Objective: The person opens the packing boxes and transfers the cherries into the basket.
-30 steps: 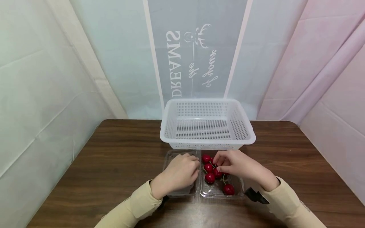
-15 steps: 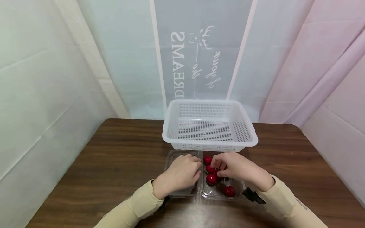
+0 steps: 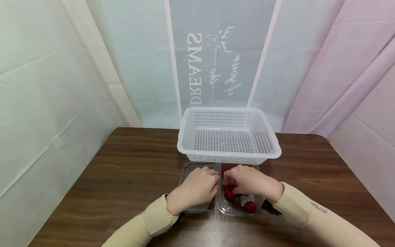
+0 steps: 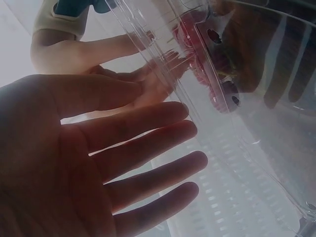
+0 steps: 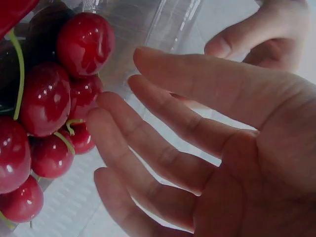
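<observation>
A clear plastic clamshell box (image 3: pixel 234 210) lies unfolded on the table. Several red cherries (image 3: pixel 229 194) with green stems sit in its right half, one cherry (image 3: pixel 250 207) apart near the front. My right hand (image 3: pixel 253 181) reaches over them. In the right wrist view its loosely bent fingers (image 5: pixel 163 158) are beside the cherries (image 5: pixel 45 98), nothing between them and the thumb. My left hand (image 3: pixel 195 188) is over the left half of the box. The left wrist view shows its straight fingers (image 4: pixel 148 168) beside the clear plastic edge. The right hand hides some cherries.
Just behind the box stands a white perforated plastic basket (image 3: pixel 222 156) with no fruit in it. Brown wooden table (image 3: pixel 139 164) extends to both sides. Pale curtains (image 3: pixel 148 68) hang around the back and sides.
My right hand has shifted slightly left and deeper among the cherries, covering more of them. My left hand keeps its place over the box. The head view has turned a little.
</observation>
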Demonstrator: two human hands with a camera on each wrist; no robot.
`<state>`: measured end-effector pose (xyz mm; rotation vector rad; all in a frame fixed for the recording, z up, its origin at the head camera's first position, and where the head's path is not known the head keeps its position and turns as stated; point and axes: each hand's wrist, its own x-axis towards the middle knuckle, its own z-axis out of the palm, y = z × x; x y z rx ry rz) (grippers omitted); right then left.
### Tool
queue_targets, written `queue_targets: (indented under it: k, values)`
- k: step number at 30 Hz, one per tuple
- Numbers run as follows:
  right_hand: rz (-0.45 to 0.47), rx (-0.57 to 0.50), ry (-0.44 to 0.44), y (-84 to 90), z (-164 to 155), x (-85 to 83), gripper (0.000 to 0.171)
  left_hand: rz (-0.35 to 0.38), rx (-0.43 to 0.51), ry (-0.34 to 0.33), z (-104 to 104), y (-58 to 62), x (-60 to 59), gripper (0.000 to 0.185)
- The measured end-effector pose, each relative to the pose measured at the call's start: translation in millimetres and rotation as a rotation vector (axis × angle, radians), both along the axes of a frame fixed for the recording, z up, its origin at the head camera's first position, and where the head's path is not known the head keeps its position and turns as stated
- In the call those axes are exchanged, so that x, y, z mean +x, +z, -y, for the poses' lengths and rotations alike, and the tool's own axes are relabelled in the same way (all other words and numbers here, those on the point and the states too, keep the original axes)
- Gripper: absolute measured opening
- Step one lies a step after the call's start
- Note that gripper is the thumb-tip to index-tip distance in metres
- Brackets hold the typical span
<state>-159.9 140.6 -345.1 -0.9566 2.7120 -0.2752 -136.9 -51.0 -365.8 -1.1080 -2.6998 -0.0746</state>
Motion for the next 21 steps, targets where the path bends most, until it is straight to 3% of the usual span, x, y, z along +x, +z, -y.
queue_targets:
  k: [21]
  values:
    - [0.059, 0.117, -0.006, -1.0, 18.0, -0.5, 0.025, -0.008, -0.022, 0.003, 0.3, 3.4, 2.6, 0.011]
